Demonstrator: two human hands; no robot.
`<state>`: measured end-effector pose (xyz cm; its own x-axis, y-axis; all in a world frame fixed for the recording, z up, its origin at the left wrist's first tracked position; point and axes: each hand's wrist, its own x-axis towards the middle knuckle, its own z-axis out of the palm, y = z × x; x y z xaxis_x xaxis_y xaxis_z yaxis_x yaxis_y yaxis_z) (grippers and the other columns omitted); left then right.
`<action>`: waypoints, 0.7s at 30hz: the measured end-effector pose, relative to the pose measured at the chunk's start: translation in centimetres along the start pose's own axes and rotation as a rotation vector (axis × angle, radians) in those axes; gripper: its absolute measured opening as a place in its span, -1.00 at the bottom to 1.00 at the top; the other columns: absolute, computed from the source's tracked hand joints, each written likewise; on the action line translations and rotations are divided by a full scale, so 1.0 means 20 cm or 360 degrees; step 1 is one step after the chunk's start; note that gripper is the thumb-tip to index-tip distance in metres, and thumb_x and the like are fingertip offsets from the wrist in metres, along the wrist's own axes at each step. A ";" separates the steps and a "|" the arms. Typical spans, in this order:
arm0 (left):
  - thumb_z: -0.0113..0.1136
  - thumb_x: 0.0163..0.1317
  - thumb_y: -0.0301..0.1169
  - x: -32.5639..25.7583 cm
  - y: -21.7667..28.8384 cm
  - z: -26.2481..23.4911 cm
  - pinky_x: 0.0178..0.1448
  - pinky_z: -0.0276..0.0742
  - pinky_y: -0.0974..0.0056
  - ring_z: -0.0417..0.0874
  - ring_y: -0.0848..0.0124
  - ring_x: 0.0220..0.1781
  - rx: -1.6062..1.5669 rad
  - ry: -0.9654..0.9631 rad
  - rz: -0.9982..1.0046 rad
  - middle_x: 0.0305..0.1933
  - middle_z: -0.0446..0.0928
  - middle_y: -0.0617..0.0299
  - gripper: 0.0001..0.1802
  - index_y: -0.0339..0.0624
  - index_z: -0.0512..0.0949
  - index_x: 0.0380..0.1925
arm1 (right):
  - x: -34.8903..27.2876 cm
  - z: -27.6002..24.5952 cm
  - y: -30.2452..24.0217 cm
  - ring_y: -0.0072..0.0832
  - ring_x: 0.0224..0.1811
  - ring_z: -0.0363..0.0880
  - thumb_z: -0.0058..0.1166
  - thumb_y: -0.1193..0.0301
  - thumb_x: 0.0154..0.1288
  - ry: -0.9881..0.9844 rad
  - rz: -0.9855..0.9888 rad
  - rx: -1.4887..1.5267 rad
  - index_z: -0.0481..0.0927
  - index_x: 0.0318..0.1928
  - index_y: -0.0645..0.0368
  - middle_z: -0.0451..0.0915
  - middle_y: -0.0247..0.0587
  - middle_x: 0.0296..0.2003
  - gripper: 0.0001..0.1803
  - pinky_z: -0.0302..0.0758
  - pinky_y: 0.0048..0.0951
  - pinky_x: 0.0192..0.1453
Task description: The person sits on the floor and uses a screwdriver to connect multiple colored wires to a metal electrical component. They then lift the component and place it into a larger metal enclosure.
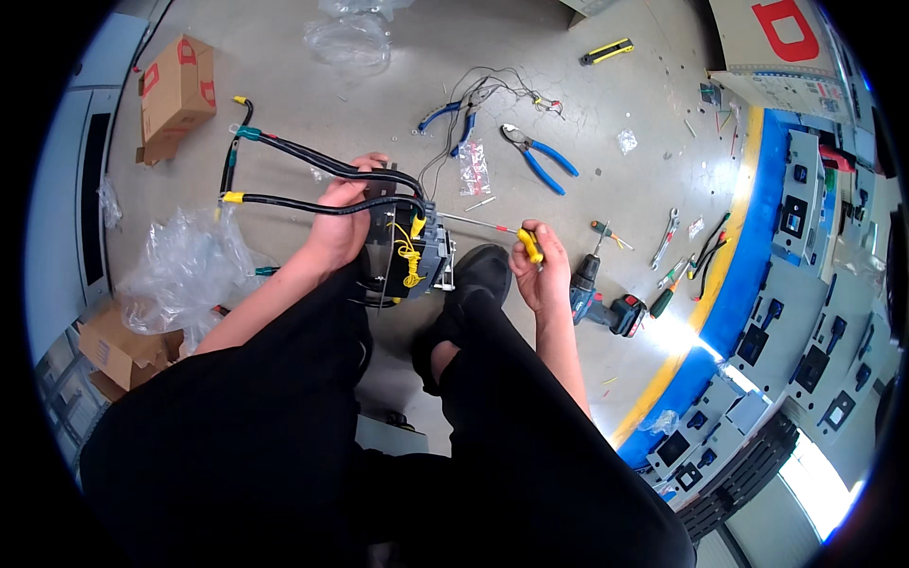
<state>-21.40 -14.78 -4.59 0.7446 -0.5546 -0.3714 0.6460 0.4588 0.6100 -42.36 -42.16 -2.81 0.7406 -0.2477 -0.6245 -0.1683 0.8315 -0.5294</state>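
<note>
My left hand (346,222) is closed round the far left side of a dark grey circuit breaker (432,254), partly hidden behind its plate and cables. Thick black cables (312,203) with yellow and green sleeves run from the breaker out to the left. A coil of thin yellow wire (409,265) hangs on its upper face. In my right hand (543,275) is a screwdriver (530,246) with a yellow handle, pinched by the fingers. Its long shaft points left, and the tip reaches the breaker's far right edge; exact contact cannot be made out.
Beyond the breaker lie blue-handled pliers (469,118) and cable cutters (540,156). A cordless drill (601,301), spanners (669,237) and more screwdrivers (668,295) lie to the right. Cardboard boxes (180,95) and crumpled clear plastic (185,270) are at left. A yellow utility knife (606,52) lies far off.
</note>
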 end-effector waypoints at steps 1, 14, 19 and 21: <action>0.19 0.43 -0.29 -0.01 0.00 -0.01 0.48 0.30 0.08 0.48 0.33 0.28 0.0001 0.0011 0.0007 0.26 0.44 0.20 -0.68 -0.20 0.53 0.09 | -0.01 0.07 -0.01 -0.41 -0.39 0.51 0.04 0.22 0.62 0.0066 0.0006 0.0098 0.52 0.18 0.28 0.60 -0.14 -0.32 -0.61 0.44 -0.41 -0.26; 0.18 0.43 -0.28 -0.02 -0.01 -0.03 0.47 0.30 0.05 0.47 0.31 0.28 0.0031 -0.0034 0.0056 0.26 0.40 0.14 -0.75 -0.19 0.57 -0.03 | 0.07 0.11 0.08 -0.43 -0.05 0.55 0.14 0.28 0.52 0.0543 -0.0217 -0.0276 0.57 -0.21 0.19 0.61 -0.18 -0.10 -0.78 0.49 -0.33 -0.04; 0.16 0.37 -0.36 -0.02 0.00 0.01 0.47 0.25 0.18 0.47 0.34 0.30 0.0001 -0.0022 0.0060 0.29 0.46 0.14 -0.81 -0.13 0.61 -0.08 | 0.07 0.05 0.10 -0.31 0.32 0.50 -0.05 0.22 0.57 0.0257 -0.0451 -0.0302 0.64 0.05 0.23 0.61 -0.14 0.20 -0.65 0.44 -0.22 0.18; 0.20 0.36 -0.36 -0.04 0.02 0.02 0.42 0.33 0.17 0.51 0.33 0.27 0.0010 -0.0008 0.0055 0.31 0.46 0.15 -0.81 -0.13 0.62 -0.09 | 0.07 0.05 0.10 -0.34 0.24 0.51 -0.17 0.16 0.56 0.0124 -0.0440 -0.0264 0.56 0.23 0.30 0.55 -0.13 0.23 -0.48 0.43 -0.30 0.12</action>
<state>-21.89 -14.44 -3.77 0.7657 -0.5421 -0.3462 0.6187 0.4733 0.6271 -40.93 -40.36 -4.11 0.7220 -0.4956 -0.4829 -0.0760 0.6368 -0.7673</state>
